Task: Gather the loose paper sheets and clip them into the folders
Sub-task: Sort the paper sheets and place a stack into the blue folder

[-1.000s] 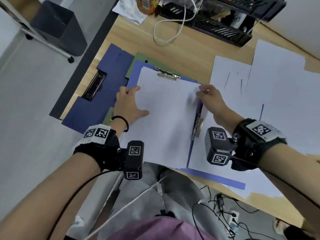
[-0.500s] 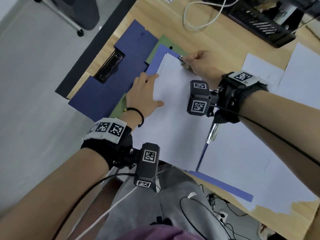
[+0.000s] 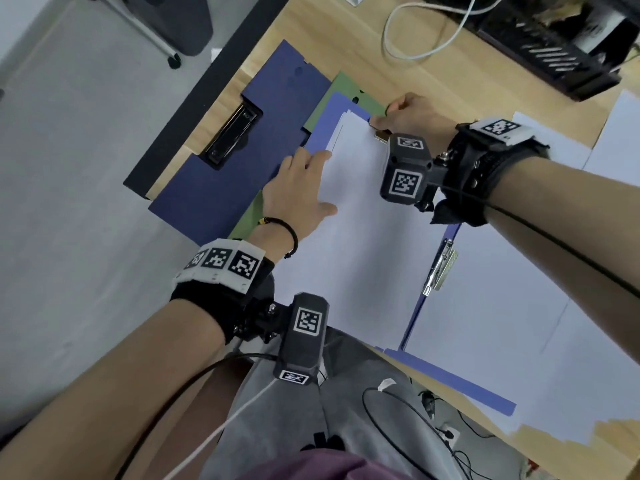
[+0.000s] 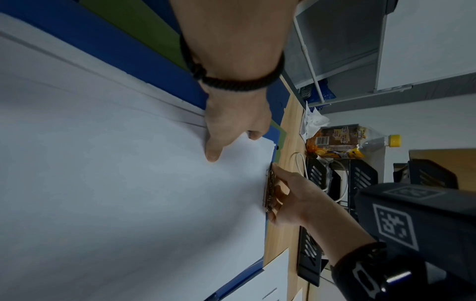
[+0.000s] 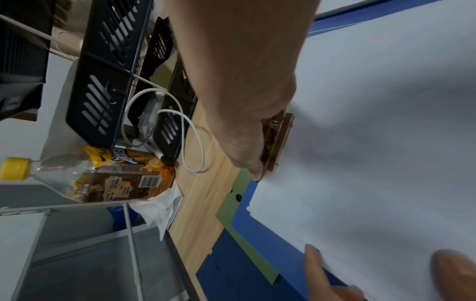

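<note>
A stack of white paper sheets point(image 3: 363, 244) lies on a light blue clip folder point(image 3: 334, 105) on the wooden desk. My left hand point(image 3: 298, 192) lies flat on the stack's left edge, thumb on the paper point(image 4: 128, 183). My right hand point(image 3: 405, 116) is at the stack's top edge, its fingers curled round the folder's metal clip point(image 3: 380, 134). In the right wrist view the fingers pinch the clip point(image 5: 276, 140), its jaw lifted over the paper point(image 5: 373, 163). The left wrist view shows the same grip on the clip point(image 4: 270, 189).
A dark blue folder point(image 3: 221, 188) with a black clip and a green folder point(image 3: 341, 90) lie partly under the left side. More loose sheets point(image 3: 519, 341) and a second metal clip point(image 3: 440, 268) lie right. A black tray point(image 3: 540, 46), white cable point(image 3: 415, 29) and bottle point(image 5: 90, 175) stand behind.
My right hand left the stack's right edge and moved up to the top clip, where it now grips. My left hand stayed pressed on the left edge.
</note>
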The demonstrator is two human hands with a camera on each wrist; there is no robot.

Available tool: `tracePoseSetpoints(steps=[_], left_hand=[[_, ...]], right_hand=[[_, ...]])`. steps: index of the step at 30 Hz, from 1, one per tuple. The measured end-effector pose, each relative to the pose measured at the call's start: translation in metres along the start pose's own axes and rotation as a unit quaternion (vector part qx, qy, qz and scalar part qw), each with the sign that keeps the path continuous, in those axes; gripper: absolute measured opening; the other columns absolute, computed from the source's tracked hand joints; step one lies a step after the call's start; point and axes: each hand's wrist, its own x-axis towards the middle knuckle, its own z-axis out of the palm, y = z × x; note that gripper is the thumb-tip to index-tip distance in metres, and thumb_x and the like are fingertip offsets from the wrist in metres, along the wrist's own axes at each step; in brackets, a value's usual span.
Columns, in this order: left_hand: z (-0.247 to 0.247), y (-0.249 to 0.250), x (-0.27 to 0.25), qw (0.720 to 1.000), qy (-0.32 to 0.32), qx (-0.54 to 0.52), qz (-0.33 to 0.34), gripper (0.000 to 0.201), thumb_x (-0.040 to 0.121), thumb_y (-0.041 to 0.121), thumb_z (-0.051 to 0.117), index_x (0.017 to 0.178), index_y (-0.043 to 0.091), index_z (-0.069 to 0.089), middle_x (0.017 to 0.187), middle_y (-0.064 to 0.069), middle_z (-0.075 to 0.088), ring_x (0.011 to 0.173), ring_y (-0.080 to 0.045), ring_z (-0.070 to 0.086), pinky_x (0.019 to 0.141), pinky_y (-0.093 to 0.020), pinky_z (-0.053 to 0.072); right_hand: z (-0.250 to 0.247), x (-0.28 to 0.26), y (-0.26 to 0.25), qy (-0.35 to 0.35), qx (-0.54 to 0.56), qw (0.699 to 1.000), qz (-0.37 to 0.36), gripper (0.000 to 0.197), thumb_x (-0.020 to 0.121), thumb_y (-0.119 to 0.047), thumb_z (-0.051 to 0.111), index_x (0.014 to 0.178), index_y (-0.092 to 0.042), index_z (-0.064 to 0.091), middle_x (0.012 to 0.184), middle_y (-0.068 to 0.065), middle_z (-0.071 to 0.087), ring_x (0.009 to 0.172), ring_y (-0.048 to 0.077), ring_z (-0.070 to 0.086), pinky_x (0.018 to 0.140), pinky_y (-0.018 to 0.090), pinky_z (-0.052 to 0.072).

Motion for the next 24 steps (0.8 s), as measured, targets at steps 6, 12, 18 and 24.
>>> tracePoseSetpoints(steps=[6, 12, 18, 24], left_hand=[[0.001, -0.002, 0.005, 0.999, -0.013, 0.016, 0.028, 0.08, 0.084, 0.04, 0.068, 0.148, 0.022, 0.022, 0.132, -0.009, 0.038, 0.119, -0.027, 0.039, 0.07, -0.032, 0.036], [-0.001, -0.004, 0.011, 0.999, -0.031, 0.014, 0.031, 0.091, 0.084, 0.038, 0.068, 0.152, 0.028, 0.008, 0.126, -0.009, 0.038, 0.113, -0.027, 0.04, 0.063, -0.033, 0.039], [-0.002, -0.005, 0.015, 0.999, -0.038, 0.004, 0.018, 0.088, 0.083, 0.036, 0.069, 0.151, 0.026, 0.015, 0.133, -0.009, 0.036, 0.121, -0.028, 0.039, 0.067, -0.04, 0.042], [-0.004, -0.007, 0.018, 0.999, -0.039, -0.008, 0.017, 0.087, 0.082, 0.037, 0.071, 0.15, 0.028, 0.017, 0.132, -0.007, 0.037, 0.119, -0.027, 0.042, 0.069, -0.04, 0.042]], right_hand=[[-0.005, -0.004, 0.011, -0.009, 0.037, 0.998, -0.048, 0.026, 0.092, -0.01, 0.054, 0.07, -0.024, 0.055, 0.072, -0.004, 0.061, 0.056, 0.002, 0.058, 0.055, 0.016, 0.046], [-0.004, -0.001, 0.017, -0.015, 0.041, 0.997, -0.063, 0.024, 0.094, -0.006, 0.057, 0.075, -0.016, 0.047, 0.074, 0.004, 0.054, 0.041, -0.005, 0.052, 0.043, 0.008, 0.039], [-0.003, 0.009, 0.008, -0.004, 0.014, 0.999, -0.035, 0.03, 0.083, -0.01, 0.07, 0.071, -0.022, 0.045, 0.074, -0.001, 0.058, 0.074, 0.017, 0.061, 0.067, 0.032, 0.051], [-0.018, 0.009, -0.005, -0.079, -0.074, 0.994, -0.033, 0.03, 0.087, -0.017, 0.068, 0.075, -0.023, 0.042, 0.073, -0.005, 0.051, 0.063, 0.013, 0.048, 0.049, 0.018, 0.037]])
